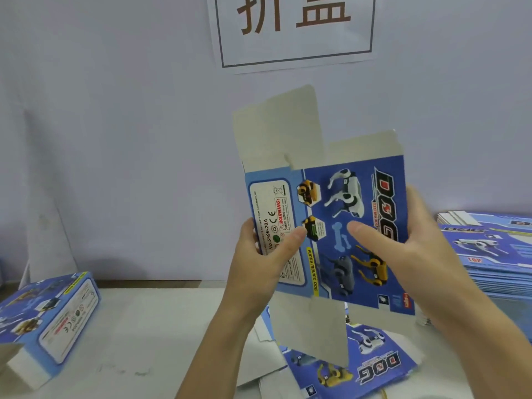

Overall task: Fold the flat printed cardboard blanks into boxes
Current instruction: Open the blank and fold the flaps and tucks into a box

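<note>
I hold a blue printed cardboard blank (339,214) with robot dogs on it upright in front of me, its grey flaps sticking out above and below. My left hand (264,254) grips its left edge, thumb across the white label panel. My right hand (403,243) holds the right edge, thumb laid on the printed face. Under it on the table lies another flat blank (359,358) with the same print.
A folded blue box (54,315) lies on the white table (149,326) at the left. A stack of flat blanks (495,254) sits at the right. Behind is a pale wall with a paper sign (293,27).
</note>
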A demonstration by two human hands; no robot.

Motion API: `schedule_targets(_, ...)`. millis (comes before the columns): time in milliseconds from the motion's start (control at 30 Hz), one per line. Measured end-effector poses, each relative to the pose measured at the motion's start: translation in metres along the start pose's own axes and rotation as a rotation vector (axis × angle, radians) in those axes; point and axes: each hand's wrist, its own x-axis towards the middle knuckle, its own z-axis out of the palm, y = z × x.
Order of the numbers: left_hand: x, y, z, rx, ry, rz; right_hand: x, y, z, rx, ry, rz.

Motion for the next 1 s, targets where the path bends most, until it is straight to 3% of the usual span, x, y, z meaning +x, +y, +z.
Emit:
schedule_targets(367, 0.0, -0.002, 0.006, 0.144, 0.027, 0.045, 0.002, 0.015, 0.009, -0.003, 0.09, -0.088)
schedule_targets(1000, 0.001, -0.005, 0.01, 0.213, 0.119, 0.102, 0.002, 0.018, 0.012, 0.063, 0.063, -0.142)
